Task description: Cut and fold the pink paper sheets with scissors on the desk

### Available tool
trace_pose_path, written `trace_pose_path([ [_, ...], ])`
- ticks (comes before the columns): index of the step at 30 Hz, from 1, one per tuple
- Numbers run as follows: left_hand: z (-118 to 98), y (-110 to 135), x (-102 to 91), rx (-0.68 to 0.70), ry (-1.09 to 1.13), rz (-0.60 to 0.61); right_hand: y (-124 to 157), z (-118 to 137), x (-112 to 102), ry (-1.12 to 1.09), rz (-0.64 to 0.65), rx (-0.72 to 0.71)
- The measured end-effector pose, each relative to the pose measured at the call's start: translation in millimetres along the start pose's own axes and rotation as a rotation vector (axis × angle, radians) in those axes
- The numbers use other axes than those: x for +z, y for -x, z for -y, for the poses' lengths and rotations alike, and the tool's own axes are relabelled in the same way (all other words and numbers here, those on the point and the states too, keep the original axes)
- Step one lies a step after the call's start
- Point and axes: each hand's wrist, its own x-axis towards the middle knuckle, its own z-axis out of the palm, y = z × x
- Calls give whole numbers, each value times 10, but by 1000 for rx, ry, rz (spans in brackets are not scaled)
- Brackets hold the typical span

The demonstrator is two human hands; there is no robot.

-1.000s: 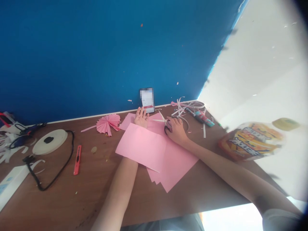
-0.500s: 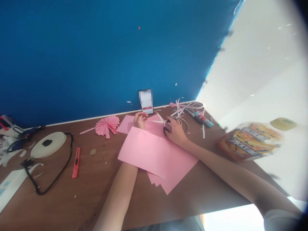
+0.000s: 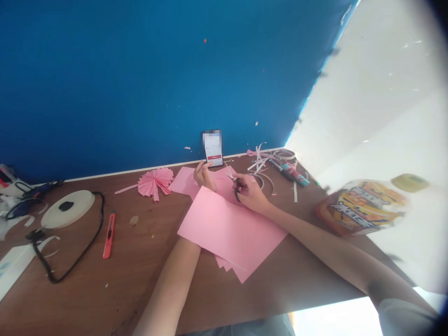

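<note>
Scissors (image 3: pixel 237 191) are clasped in right hand (image 3: pixel 252 192), one o'clock of paper (image 3: pixel 224 224), cut seemingly being readied, steadying needed from half-curled, apparently empty left hand (image 3: pixel 203 176).

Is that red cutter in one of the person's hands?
No, the red cutter lies on the brown table, off to the left, while the right hand holds the scissors.

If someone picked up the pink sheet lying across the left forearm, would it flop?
Probably only a little: the pink sheet crosses the left forearm without sagging much around it. It is likely light, since its edge looks thin. It may crease easily, as the pleated pink fan nearby, seemingly similar paper, holds many folds.
</note>
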Motion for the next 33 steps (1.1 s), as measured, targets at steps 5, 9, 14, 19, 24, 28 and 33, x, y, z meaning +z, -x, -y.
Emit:
trace_pose_path([
  [5,-33,89,99,145,-61,-35,16,35,88,-318,202,131],
  [9,-38,100,111,111,-44,-17,30,10,92,-499,286,232],
  [14,-1,86,113,92,-62,-17,17,-18,65,-596,326,272],
  [19,18,86,141,164,-159,-75,3,-9,19,-678,330,328],
  [24,-3,100,159,219,-429,-88,9,9,7,-694,317,328],
  [28,-52,121,149,267,-646,-80,16,11,25,-678,351,327],
  [33,-83,127,144,292,-650,-116,21,28,24,-652,368,317],
])
